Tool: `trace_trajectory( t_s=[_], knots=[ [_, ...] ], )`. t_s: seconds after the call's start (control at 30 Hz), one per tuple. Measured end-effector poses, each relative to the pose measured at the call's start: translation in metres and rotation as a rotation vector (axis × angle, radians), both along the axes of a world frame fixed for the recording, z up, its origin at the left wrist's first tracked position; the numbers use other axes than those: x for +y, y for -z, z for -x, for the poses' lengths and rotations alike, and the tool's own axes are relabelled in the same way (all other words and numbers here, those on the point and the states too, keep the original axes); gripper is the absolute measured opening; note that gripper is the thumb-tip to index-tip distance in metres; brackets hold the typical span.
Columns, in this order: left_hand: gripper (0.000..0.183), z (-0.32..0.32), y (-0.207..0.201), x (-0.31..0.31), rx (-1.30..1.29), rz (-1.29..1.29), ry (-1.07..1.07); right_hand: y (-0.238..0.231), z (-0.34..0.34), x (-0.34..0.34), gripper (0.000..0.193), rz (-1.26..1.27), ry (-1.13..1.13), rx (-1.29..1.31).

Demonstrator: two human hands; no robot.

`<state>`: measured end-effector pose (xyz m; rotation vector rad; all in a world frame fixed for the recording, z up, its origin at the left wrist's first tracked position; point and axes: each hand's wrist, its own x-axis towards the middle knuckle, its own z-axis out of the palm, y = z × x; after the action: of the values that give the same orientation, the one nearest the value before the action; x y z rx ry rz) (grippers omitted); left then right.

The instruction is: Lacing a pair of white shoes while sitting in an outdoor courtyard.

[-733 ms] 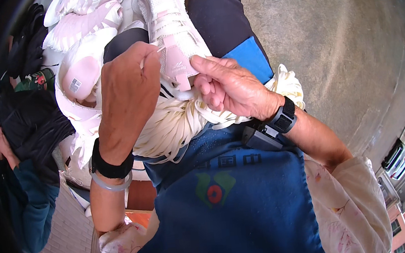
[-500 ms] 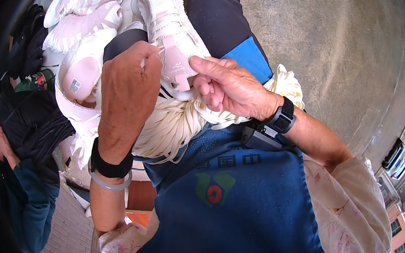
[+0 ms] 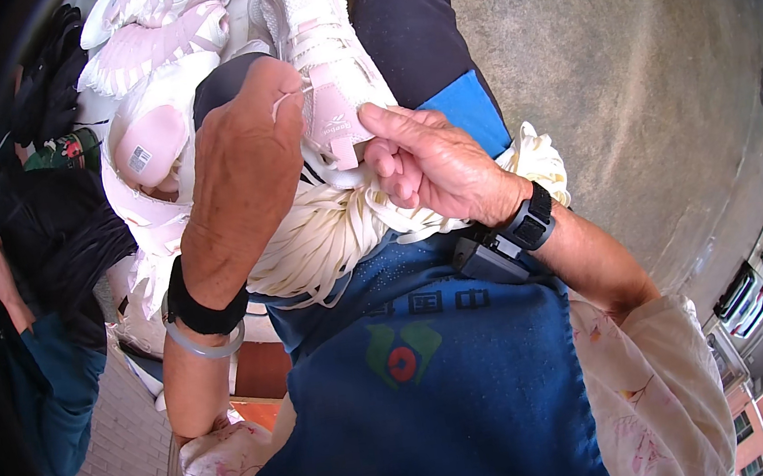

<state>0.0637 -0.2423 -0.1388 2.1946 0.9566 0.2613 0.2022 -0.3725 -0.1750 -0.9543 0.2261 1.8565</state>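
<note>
A white and pink sneaker (image 3: 306, 9) lies across my lap with its pink tongue (image 3: 328, 118) toward me. My left hand (image 3: 244, 169) is closed in a pinch beside the tongue, and a thin piece of white shoelace (image 3: 282, 105) shows between thumb and finger. On the other side, my right hand (image 3: 443, 162) holds the sneaker's collar edge, thumb on top and fingers curled below. A thick bundle of cream laces (image 3: 325, 235) rests on my lap under both wrists. The fingertips of my left hand are partly hidden.
More pink and white sneakers (image 3: 162, 52) are piled at the upper left, one showing its pink insole (image 3: 151, 143). My blue apron (image 3: 454, 398) covers my front. At the far left, another person's hand (image 3: 2, 273) is beside black laces (image 3: 54, 221). Concrete floor (image 3: 604, 57) stretches to the right.
My left hand has shifted slightly up, its knuckles rising beside the tongue. My right hand stays on the sneaker. The other person's hand has moved a little left.
</note>
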Motion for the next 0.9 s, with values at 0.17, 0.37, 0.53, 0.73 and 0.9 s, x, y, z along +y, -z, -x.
trace_trajectory(
  t_s=[0.17,0.37,0.53,0.73,0.9],
  knots=[
    [0.010,0.001,-0.004,0.002,0.144,-0.135,0.130,-0.002,0.000,0.002,0.033,0.012,0.004,0.006],
    [0.013,0.009,0.013,0.012,-0.050,0.168,0.036,0.000,0.001,0.000,0.034,-0.034,-0.001,0.003],
    [0.018,0.006,0.017,0.018,-0.063,0.390,-0.002,0.001,0.001,-0.001,0.035,-0.023,-0.002,-0.012],
    [0.019,0.006,0.018,0.012,-0.107,0.282,-0.012,0.002,0.000,-0.001,0.034,-0.030,0.009,0.004],
    [0.019,0.007,0.018,0.014,-0.062,0.143,0.058,0.002,0.001,-0.001,0.033,-0.033,0.009,0.001]
  ],
)
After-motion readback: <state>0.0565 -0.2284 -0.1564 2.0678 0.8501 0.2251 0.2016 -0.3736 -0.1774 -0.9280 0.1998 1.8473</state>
